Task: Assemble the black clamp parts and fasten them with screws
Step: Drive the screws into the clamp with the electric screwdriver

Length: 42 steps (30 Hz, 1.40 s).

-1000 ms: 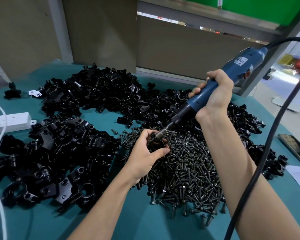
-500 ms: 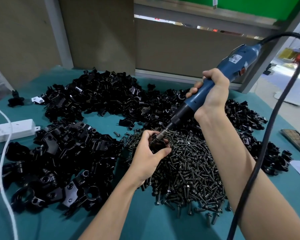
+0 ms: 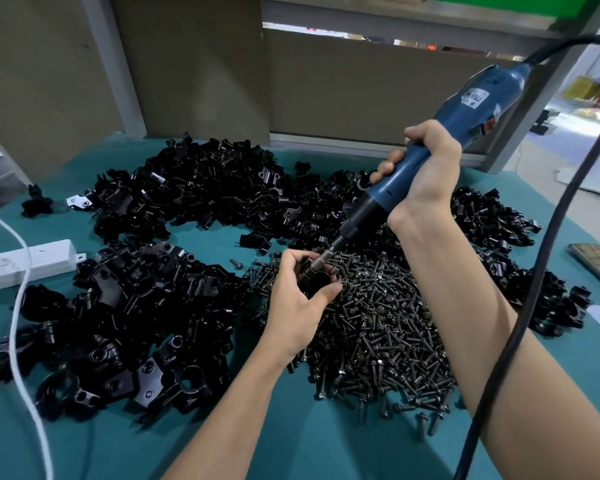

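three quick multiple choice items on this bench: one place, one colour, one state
1. The white power strip lies: A at the table's left edge; B on a chair; C on the floor.
2. The electric screwdriver's body is: A red; B blue; C yellow.
3. The left hand: A lies flat, idle; B grips a black clamp part at the bit; C holds a cup.
Answers: 1 A, it rests on the teal top at far left. 2 B, blue housing shows above the right hand. 3 B, its fingers curl round the part.
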Each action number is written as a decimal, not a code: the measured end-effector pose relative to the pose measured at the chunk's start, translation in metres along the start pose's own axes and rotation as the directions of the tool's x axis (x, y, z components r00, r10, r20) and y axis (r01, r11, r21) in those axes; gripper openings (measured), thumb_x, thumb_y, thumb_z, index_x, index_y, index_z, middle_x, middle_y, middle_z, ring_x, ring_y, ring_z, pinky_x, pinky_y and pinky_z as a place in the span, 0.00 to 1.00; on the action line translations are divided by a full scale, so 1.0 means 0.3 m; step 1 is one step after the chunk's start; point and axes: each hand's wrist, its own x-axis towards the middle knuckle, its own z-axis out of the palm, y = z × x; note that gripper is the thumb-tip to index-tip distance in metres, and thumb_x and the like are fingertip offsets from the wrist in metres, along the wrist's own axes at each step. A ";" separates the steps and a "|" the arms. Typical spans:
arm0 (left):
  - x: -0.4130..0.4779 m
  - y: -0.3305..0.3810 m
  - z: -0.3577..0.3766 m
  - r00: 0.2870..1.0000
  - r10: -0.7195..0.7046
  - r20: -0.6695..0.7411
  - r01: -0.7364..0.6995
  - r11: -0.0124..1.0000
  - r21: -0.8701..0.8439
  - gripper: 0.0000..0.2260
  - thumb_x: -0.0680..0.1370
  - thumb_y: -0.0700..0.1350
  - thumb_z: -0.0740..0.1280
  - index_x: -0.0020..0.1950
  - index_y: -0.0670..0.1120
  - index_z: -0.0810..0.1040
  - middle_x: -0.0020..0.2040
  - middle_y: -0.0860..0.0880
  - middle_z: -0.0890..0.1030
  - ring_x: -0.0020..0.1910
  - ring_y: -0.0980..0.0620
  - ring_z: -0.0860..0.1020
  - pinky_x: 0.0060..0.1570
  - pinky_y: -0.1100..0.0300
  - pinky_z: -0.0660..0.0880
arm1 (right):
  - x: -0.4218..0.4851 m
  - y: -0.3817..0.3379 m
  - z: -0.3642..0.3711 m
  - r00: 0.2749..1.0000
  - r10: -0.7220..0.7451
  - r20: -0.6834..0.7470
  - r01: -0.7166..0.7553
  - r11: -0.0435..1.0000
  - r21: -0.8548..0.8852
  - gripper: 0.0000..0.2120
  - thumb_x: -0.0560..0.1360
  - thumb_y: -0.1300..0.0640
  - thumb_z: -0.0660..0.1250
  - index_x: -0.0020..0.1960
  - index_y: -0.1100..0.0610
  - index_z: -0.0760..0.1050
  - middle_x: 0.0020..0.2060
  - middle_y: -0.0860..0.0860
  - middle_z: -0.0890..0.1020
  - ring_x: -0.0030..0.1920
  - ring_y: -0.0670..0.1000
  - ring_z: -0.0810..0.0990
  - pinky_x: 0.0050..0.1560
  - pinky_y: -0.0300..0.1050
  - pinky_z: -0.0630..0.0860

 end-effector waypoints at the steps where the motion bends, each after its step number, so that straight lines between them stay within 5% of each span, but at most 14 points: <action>1: -0.003 0.002 0.002 1.000 0.003 0.003 -0.003 1.000 0.007 0.19 0.75 0.37 0.75 0.56 0.54 0.71 0.46 0.58 0.83 0.52 0.58 0.80 0.64 0.50 0.73 | -0.002 -0.003 -0.001 1.000 0.001 0.000 -0.001 1.000 0.000 0.08 0.71 0.61 0.66 0.37 0.56 0.68 0.26 0.52 0.71 0.23 0.50 0.68 0.28 0.41 0.69; 7: -0.007 0.015 0.004 0.996 -0.039 0.083 0.045 0.996 -0.078 0.18 0.73 0.41 0.76 0.56 0.54 0.72 0.50 0.53 0.84 0.58 0.47 0.81 0.68 0.44 0.72 | -0.008 -0.019 -0.007 0.998 -0.015 0.066 0.015 1.000 -0.001 0.07 0.72 0.61 0.65 0.38 0.56 0.67 0.26 0.51 0.70 0.23 0.50 0.67 0.28 0.41 0.69; 14: -0.007 0.037 -0.003 0.958 -0.088 0.272 0.186 0.915 -0.358 0.18 0.72 0.35 0.74 0.58 0.45 0.73 0.46 0.52 0.84 0.49 0.48 0.84 0.60 0.43 0.79 | -0.017 -0.077 -0.028 0.852 0.032 0.523 -0.093 0.992 0.091 0.05 0.70 0.60 0.57 0.44 0.56 0.69 0.23 0.47 0.68 0.22 0.46 0.66 0.27 0.38 0.65; 20: -0.010 0.035 -0.012 0.952 -0.161 0.258 0.249 0.901 -0.355 0.20 0.68 0.38 0.79 0.55 0.44 0.74 0.48 0.46 0.84 0.54 0.40 0.84 0.65 0.48 0.75 | -0.030 -0.083 -0.027 0.726 0.013 0.688 -0.187 0.966 0.179 0.23 0.55 0.59 0.75 0.48 0.59 0.70 0.22 0.49 0.70 0.21 0.47 0.67 0.25 0.37 0.67; 24: 0.000 0.033 -0.017 0.962 -0.166 0.218 0.261 0.798 -0.543 0.19 0.66 0.35 0.74 0.54 0.43 0.74 0.46 0.45 0.85 0.48 0.44 0.85 0.51 0.59 0.81 | -0.008 -0.131 -0.014 0.823 -0.058 0.565 -0.047 0.984 0.169 0.12 0.62 0.61 0.65 0.45 0.58 0.71 0.23 0.49 0.69 0.22 0.47 0.66 0.26 0.38 0.66; 27: 0.006 0.033 -0.020 0.973 -0.132 0.190 0.224 0.744 -0.629 0.17 0.68 0.34 0.72 0.55 0.42 0.74 0.46 0.43 0.84 0.48 0.44 0.85 0.51 0.57 0.81 | -0.010 -0.143 -0.016 0.858 -0.079 0.508 0.028 0.994 0.107 0.06 0.67 0.59 0.58 0.43 0.57 0.70 0.23 0.49 0.68 0.22 0.48 0.65 0.26 0.38 0.65; 42: -0.003 0.032 -0.033 0.969 -0.056 0.240 0.184 0.811 -0.554 0.19 0.69 0.36 0.75 0.55 0.45 0.74 0.39 0.48 0.77 0.39 0.53 0.80 0.44 0.55 0.82 | -0.006 -0.086 -0.014 0.927 -0.035 0.373 0.042 0.999 -0.012 0.05 0.67 0.58 0.63 0.41 0.55 0.69 0.24 0.49 0.69 0.23 0.48 0.66 0.27 0.38 0.66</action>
